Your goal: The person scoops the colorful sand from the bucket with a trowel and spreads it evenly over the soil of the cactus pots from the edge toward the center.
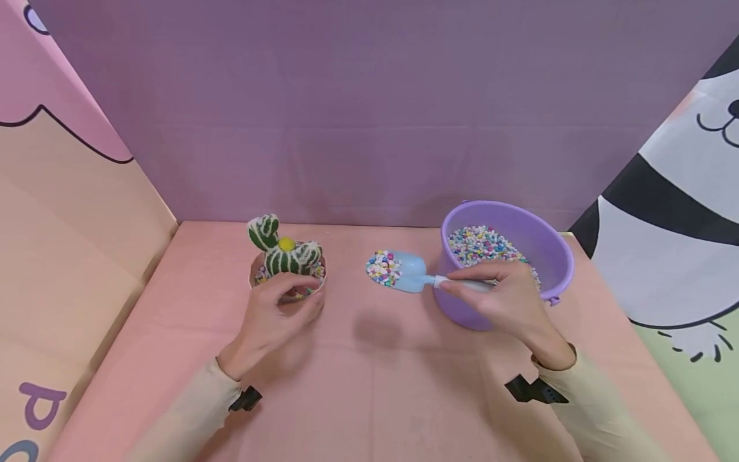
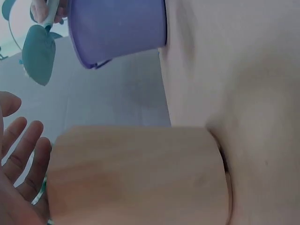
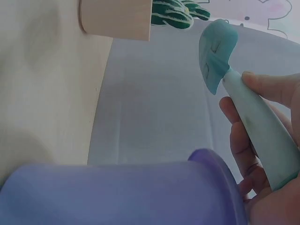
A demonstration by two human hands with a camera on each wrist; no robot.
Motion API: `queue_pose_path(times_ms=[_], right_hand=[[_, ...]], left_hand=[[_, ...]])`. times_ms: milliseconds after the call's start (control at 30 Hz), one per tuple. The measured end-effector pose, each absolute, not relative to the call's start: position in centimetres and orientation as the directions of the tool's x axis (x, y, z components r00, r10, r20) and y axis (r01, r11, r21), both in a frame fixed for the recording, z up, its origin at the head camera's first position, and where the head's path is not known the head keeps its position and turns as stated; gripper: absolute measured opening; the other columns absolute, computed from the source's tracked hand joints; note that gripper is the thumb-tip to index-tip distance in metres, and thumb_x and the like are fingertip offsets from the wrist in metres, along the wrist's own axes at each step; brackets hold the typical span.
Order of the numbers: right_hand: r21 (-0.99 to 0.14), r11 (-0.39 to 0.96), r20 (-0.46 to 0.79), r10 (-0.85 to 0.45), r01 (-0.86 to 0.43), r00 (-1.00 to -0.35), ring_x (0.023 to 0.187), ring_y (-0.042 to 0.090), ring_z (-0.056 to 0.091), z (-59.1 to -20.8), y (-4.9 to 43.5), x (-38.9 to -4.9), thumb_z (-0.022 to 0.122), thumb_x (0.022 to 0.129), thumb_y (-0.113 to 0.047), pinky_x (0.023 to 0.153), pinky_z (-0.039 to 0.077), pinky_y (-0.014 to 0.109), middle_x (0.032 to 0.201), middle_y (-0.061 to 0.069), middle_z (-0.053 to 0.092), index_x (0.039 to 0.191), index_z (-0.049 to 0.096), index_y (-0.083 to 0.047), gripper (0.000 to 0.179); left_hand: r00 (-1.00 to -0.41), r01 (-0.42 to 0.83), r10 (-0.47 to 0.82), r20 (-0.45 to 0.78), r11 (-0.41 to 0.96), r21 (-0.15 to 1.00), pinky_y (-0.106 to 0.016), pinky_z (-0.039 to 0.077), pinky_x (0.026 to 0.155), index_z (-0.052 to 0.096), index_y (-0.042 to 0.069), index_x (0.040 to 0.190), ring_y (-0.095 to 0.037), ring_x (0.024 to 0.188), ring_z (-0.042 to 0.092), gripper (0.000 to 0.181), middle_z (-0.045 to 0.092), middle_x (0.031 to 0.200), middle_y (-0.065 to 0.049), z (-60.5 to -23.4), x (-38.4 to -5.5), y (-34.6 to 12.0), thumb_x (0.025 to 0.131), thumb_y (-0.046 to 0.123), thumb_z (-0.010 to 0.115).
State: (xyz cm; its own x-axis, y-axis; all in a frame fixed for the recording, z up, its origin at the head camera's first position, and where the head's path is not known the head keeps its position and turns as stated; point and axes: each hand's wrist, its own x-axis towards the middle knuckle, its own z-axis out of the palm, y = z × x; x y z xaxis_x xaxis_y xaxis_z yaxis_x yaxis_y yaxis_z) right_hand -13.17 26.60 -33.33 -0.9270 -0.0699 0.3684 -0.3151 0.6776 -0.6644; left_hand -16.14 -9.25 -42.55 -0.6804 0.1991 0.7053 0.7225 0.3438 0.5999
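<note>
My right hand (image 1: 508,301) grips the pale handle of a light blue toy trowel (image 1: 411,264), held level in the air just left of the purple bucket (image 1: 462,308). Small multicoloured beads (image 1: 383,268) lie heaped in its blade. At the rim of a flowerpot (image 2: 140,173), my left hand (image 1: 277,321) hovers with its fingers spread and loosely bent, holding nothing. Whether a fingertip touches the rim cannot be told. A green-and-white plush cactus (image 1: 283,260) with a yellow ball stands in that pot, among more beads.
Many more beads (image 1: 482,244) fill part of the bucket at the right. Pink cloth (image 1: 369,398) covers the table, and a purple backdrop (image 1: 369,115) rises behind it. Printed side panels stand left and right, one showing a panda (image 1: 675,256).
</note>
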Motion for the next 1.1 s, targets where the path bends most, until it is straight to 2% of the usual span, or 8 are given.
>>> queue_pose_path(times_ms=[100,233,467,567,667,800,900,1100], right_hand=[[-0.680,0.653,0.370,-0.088,-0.334,-0.925,0.073,-0.002,0.068,-33.5,26.1,-13.4,0.089,0.074,-0.028,0.064,0.050,0.016,0.078,-0.008,0.077,0.083,0.081,-0.028,0.012],[-0.688,0.644,0.360,-0.098,-0.335,-0.928,0.073,0.000,0.069,-33.7,25.4,-13.6,0.089,0.074,-0.027,0.063,0.051,0.016,0.078,-0.008,0.077,0.082,0.081,-0.029,0.012],[-0.667,0.655,0.377,-0.114,-0.355,-0.919,0.070,0.003,0.065,-34.2,24.1,-13.8,0.088,0.074,-0.029,0.063,0.049,0.018,0.074,-0.012,0.075,0.082,0.081,-0.031,0.011],[-0.670,0.640,0.384,-0.135,-0.376,-0.914,0.066,0.006,0.063,-34.3,23.7,-13.9,0.088,0.075,-0.029,0.059,0.047,0.020,0.073,-0.012,0.074,0.082,0.081,-0.030,0.010],[-0.675,0.629,0.379,-0.153,-0.385,-0.913,0.065,0.006,0.063,-34.5,23.2,-14.1,0.087,0.075,-0.031,0.059,0.048,0.021,0.074,-0.012,0.074,0.084,0.081,-0.030,0.011],[-0.681,0.624,0.355,-0.175,-0.383,-0.918,0.067,0.005,0.065,-34.6,22.5,-14.2,0.087,0.075,-0.033,0.060,0.051,0.023,0.075,-0.014,0.073,0.085,0.080,-0.033,0.011],[-0.680,0.626,0.347,-0.183,-0.381,-0.920,0.069,0.003,0.066,-34.7,21.9,-14.4,0.087,0.075,-0.033,0.061,0.052,0.023,0.076,-0.016,0.073,0.085,0.080,-0.032,0.012],[-0.659,0.639,0.341,-0.215,-0.396,-0.915,0.078,-0.001,0.069,-34.9,20.8,-14.8,0.086,0.076,-0.034,0.068,0.056,0.023,0.081,-0.014,0.076,0.088,0.081,-0.027,0.014]], left_hand=[[-0.646,0.747,0.187,0.740,0.351,0.564,-0.024,0.055,0.068,0.076,0.010,0.098,-0.015,0.076,0.065,0.018,0.073,0.088,0.000,-42.5,-16.3,-10.2,0.080,0.006,0.078],[-0.612,0.762,0.169,0.773,0.390,0.517,-0.021,0.052,0.066,0.077,0.011,0.093,-0.013,0.073,0.064,0.017,0.073,0.085,0.001,-42.2,-16.5,-11.6,0.077,0.004,0.078],[-0.606,0.757,0.157,0.780,0.415,0.504,-0.020,0.047,0.065,0.077,0.015,0.090,-0.013,0.068,0.060,0.020,0.073,0.082,0.003,-42.1,-17.1,-14.4,0.074,0.003,0.079],[-0.625,0.749,0.175,0.761,0.409,0.522,-0.019,0.047,0.067,0.077,0.012,0.092,-0.015,0.068,0.059,0.020,0.072,0.081,0.001,-42.3,-17.3,-15.5,0.075,0.001,0.079],[-0.674,0.715,0.195,0.713,0.415,0.562,-0.021,0.047,0.070,0.077,0.011,0.095,-0.016,0.073,0.060,0.021,0.072,0.084,-0.001,-42.5,-17.5,-16.5,0.076,0.002,0.079],[-0.738,0.654,0.212,0.641,0.459,0.601,-0.022,0.048,0.074,0.076,0.012,0.099,-0.009,0.089,0.062,0.024,0.074,0.099,-0.001,-43.0,-17.8,-17.9,0.077,0.005,0.081],[-0.764,0.627,0.236,0.601,0.493,0.604,-0.021,0.048,0.075,0.076,0.013,0.102,-0.004,0.103,0.060,0.028,0.072,0.111,0.000,-43.3,-18.1,-18.8,0.076,0.006,0.083],[-0.786,0.612,0.301,0.540,0.504,0.610,-0.022,0.049,0.078,0.075,0.014,0.108,-0.016,0.116,0.058,0.037,0.067,0.126,-0.003,-44.1,-18.7,-19.8,0.073,0.007,0.086]])
